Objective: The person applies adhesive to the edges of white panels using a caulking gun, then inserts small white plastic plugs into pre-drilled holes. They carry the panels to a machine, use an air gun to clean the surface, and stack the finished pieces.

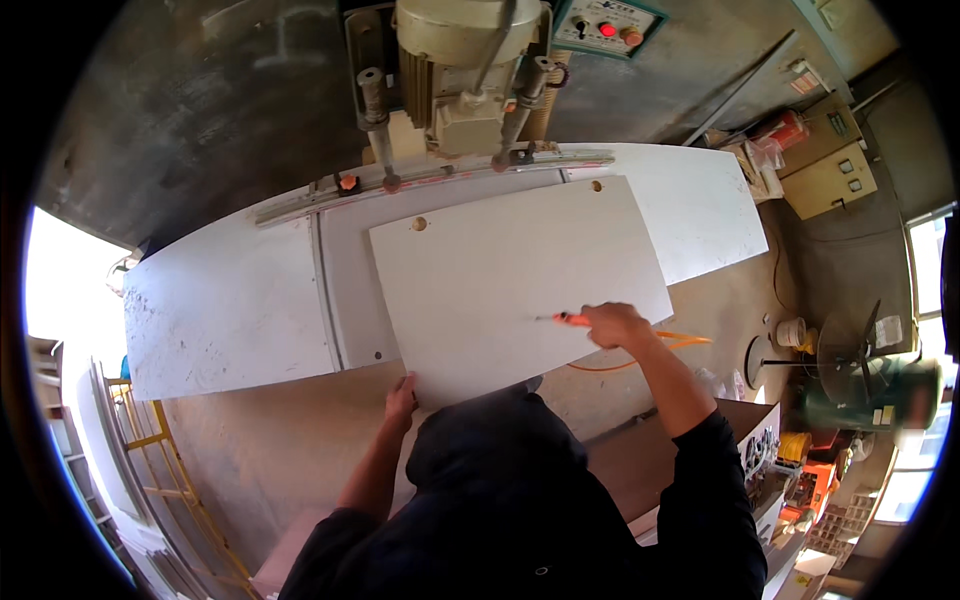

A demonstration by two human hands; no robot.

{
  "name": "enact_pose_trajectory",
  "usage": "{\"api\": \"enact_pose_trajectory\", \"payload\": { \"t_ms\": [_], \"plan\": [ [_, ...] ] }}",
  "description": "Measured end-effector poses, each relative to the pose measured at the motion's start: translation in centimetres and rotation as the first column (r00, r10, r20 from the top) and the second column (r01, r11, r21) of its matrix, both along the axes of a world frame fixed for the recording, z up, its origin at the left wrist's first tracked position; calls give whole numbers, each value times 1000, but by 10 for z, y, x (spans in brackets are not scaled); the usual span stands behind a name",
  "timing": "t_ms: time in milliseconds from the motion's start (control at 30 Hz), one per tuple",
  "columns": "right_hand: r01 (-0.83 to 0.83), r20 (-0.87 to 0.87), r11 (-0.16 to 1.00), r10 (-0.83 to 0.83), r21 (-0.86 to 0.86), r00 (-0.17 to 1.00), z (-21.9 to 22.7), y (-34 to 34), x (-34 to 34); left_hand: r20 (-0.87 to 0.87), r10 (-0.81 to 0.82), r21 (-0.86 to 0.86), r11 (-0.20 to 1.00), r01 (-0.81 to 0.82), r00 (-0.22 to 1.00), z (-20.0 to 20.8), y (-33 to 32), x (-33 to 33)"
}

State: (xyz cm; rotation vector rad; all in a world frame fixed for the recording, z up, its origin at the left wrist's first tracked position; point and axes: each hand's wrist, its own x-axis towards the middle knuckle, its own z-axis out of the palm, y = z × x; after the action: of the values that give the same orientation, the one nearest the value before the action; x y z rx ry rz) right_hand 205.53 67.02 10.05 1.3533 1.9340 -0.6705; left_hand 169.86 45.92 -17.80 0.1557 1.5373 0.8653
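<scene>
A white rectangular panel [500,270] lies at a slant on the machine's white worktable [230,300], its near edge reaching to my body. Two round holes, the left hole [419,224] and the right hole [597,186], are cut near its far edge. My left hand [402,398] grips the panel's near left corner. Above the panel's right half, my right hand [614,326] is closed around an orange air blow gun [572,319]. Its thin nozzle points left over the panel surface. An orange hose [680,340] trails from it past the near right edge.
Beyond the panel stands a boring machine with a motor [465,60], clamp posts and a metal fence rail [430,182]. A control box [610,28] with a lit red button is at the far right. A fan [850,350] stands right; a yellow metal frame [160,450] stands left.
</scene>
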Motion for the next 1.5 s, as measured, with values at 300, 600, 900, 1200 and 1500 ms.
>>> {"api": "enact_pose_trajectory", "payload": {
  "t_ms": [300,600,900,1200,1500],
  "plan": [
    [821,-332,282,-813,496,479,-20,48,268,70,-90,10,996,90,993,3,-11,1],
    [990,-704,141,-704,-13,91,-145,108,367,-363,3,52,999,17,932,-24,-34,19],
    [800,-644,430,-480,419,596,-293,228,391,-262,146,-85,981,-174,954,-33,-105,6],
    [501,-454,48,-355,864,817,-375,147,384,-433,-31,-301,947,-112,901,-2,-63,27],
    [814,-912,574,-375,-88,165,-276,-72,154,-543,-80,-211,977,-43,836,-16,-1,-18]
  ]
}}
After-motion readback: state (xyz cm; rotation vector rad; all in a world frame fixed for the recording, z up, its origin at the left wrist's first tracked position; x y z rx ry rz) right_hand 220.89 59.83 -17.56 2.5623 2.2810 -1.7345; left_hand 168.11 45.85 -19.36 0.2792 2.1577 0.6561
